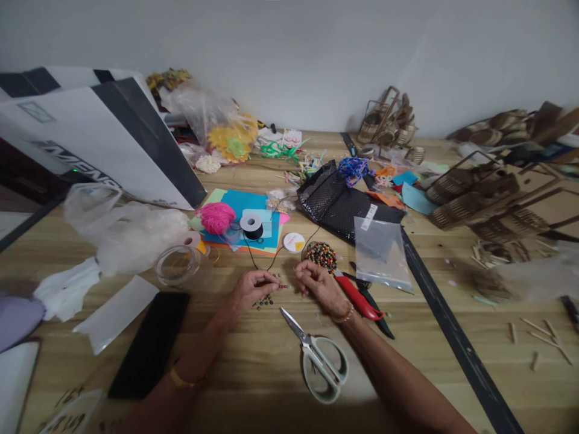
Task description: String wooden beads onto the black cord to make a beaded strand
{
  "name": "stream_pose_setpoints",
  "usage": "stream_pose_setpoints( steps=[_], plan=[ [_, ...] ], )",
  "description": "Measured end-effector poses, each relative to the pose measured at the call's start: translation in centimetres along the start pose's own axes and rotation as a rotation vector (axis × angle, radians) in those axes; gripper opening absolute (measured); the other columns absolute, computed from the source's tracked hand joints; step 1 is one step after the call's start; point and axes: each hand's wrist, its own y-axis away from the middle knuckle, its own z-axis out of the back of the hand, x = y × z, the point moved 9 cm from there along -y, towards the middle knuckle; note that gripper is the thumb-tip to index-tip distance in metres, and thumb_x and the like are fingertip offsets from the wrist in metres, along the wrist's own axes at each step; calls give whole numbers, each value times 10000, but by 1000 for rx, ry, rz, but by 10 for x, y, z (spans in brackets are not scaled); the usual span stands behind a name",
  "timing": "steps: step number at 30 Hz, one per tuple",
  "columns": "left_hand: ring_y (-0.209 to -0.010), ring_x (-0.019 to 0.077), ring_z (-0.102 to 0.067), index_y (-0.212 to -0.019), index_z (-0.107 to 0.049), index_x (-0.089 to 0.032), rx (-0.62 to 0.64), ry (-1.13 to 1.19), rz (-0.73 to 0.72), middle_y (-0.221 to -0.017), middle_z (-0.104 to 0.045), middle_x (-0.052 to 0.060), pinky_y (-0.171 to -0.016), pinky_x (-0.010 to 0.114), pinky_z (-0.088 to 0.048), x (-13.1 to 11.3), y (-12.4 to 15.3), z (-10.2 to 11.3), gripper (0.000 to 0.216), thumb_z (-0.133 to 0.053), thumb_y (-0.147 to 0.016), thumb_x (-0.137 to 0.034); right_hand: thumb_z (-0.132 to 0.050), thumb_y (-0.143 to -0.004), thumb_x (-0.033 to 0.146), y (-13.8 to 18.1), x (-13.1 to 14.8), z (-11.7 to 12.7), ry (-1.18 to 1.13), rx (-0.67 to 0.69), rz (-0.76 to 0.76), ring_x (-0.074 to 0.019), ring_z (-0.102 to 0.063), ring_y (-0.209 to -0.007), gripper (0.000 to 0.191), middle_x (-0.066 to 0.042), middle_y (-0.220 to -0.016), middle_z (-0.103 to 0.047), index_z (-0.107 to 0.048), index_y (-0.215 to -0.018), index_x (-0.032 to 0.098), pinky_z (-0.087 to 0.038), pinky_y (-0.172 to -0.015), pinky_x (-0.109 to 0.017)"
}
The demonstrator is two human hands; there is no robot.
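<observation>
At far left, large blurred letters on the white-and-black box end in roughly "MENS", handwritten figures at the near left seem to start "16", and print on the round white disc, mid-scene, is too small to read.

Small beads look blurred, and the left edge crops the purple object.

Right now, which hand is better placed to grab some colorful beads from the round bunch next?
Probably the right hand: its knuckles are right beside the round bunch of colorful beads. The left hand is farther away, with its fingertips by the short row of beads.
</observation>
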Motion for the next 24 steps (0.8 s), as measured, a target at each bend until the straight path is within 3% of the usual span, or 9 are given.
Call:
stream_pose_setpoints(
  steps=[10, 24],
  plan=[
    [-443, 70, -421, -671, -669, -136, -5, 19, 32, -545, -616, -9, -428, 193, -318, 1, 2, -1, 185, -711, -623, -310, -629, -783, 455, 0, -4, -2, 46, 37, 21, -59, -422, -427, 310, 64, -525, -490, -519, -764, 166, -371, -436, -178],
    [-446, 65, -422, -669, -656, -141, -13, 3, 31, -589, -635, -2, -431, 192, -320, 1, 2, -1, 189, -707, -622, -317, -623, -797, 469, 0, -5, -8, 66, 113, 53, -58, -427, -432, 322, 70, -534, -456, -518, -760, 167, -396, -441, -178]
  ],
)
